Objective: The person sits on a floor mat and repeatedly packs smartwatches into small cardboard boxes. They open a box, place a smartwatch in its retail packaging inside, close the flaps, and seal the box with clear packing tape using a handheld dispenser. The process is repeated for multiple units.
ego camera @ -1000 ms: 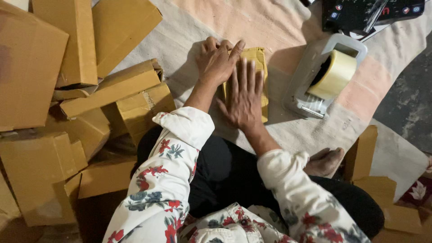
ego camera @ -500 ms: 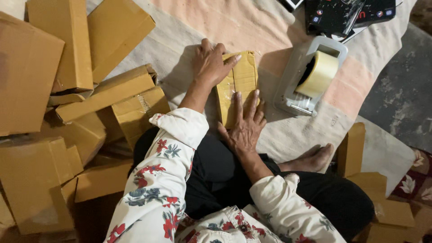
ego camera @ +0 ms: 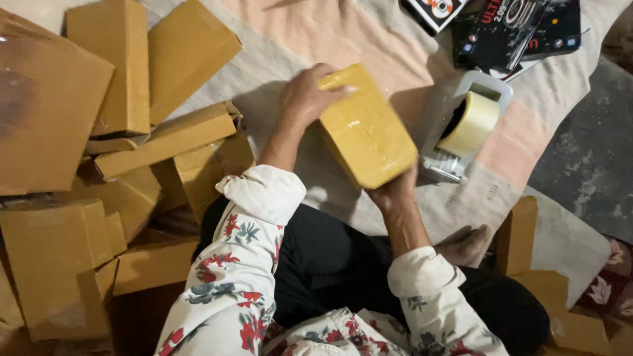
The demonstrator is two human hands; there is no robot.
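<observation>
Pale cloth (ego camera: 277, 39) covers the floor I am looking down on, with a peach band across its middle. Above it I see a small yellow-brown box (ego camera: 366, 135), wrapped in clear tape, lifted off the cloth and tilted, held between both hands in front of the knees. My left hand (ego camera: 304, 99) grips its upper end, fingers (ego camera: 333, 84) curled over the top edge and clamped on the box. My right hand (ego camera: 394, 188) supports the lower end from beneath; most of it is hidden behind the box, so I cannot tell how its fingers lie, only that it bears the box.

Just to the right of the box stands a tape dispenser (ego camera: 461, 128) with a roll of clear tape, resting on the cloth. Beyond it, at the top edge, lie dark printed packets (ego camera: 521, 29). To the left, a heap of cardboard boxes (ego camera: 99, 151) spreads over the floor, some overlapping. More cardboard pieces (ego camera: 527, 250) lie at the lower right, near a bare foot (ego camera: 465, 242). Floral sleeves (ego camera: 231, 277) cover both forearms.
</observation>
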